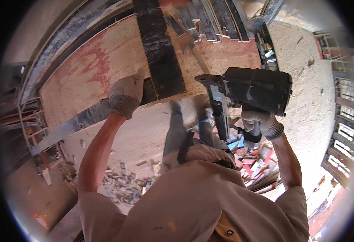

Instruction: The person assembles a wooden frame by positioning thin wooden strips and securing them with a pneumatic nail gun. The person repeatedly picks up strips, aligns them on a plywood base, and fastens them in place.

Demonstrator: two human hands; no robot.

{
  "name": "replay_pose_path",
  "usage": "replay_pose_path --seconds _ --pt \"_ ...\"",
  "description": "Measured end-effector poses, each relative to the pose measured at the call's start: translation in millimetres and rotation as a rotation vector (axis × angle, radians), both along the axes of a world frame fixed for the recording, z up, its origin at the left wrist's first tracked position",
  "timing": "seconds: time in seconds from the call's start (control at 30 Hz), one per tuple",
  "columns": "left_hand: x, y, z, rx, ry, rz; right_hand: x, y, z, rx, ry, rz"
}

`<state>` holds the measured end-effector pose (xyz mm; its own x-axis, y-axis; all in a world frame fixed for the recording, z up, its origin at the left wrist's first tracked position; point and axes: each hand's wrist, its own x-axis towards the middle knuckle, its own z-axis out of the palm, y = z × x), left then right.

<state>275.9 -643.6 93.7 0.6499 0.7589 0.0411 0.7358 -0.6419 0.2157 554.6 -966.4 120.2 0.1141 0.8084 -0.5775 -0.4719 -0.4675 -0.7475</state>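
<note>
My left hand point(127, 93), in a pale knitted glove, is on a long dark strip point(87, 116) along the near edge of the worktable point(89, 63). Its fingertips are blurred and the underside of the grip is hidden. A wide black board point(161, 45) lies across the tabletop just right of that hand, its near end close to the strip. My right hand point(257, 121), also gloved, is wrapped around the handle of a black nail gun point(255, 87). The gun's nose points left, near the table's front edge, with its magazine point(219, 112) slanting down towards me.
A hammer point(201, 60) lies on the table beside several dark wooden strips point(216, 21). At the right end hangs a narrow tray point(266, 50) of small items. Wood offcuts point(128, 184) and coloured scraps point(255, 169) cover the floor near my feet. Racks point(343, 121) stand at right.
</note>
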Motion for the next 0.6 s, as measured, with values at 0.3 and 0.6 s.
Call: replay_pose_path --seconds 0.3,0.6 --pt "-5.0 5.4 -6.6 -0.135 0.126 0.091 5.6 13.9 -114.4 0.190 0.707 0.023" --pt "-1.5 0.3 -3.5 -0.162 0.085 0.132 10.7 22.9 -136.9 0.235 0.940 0.110"
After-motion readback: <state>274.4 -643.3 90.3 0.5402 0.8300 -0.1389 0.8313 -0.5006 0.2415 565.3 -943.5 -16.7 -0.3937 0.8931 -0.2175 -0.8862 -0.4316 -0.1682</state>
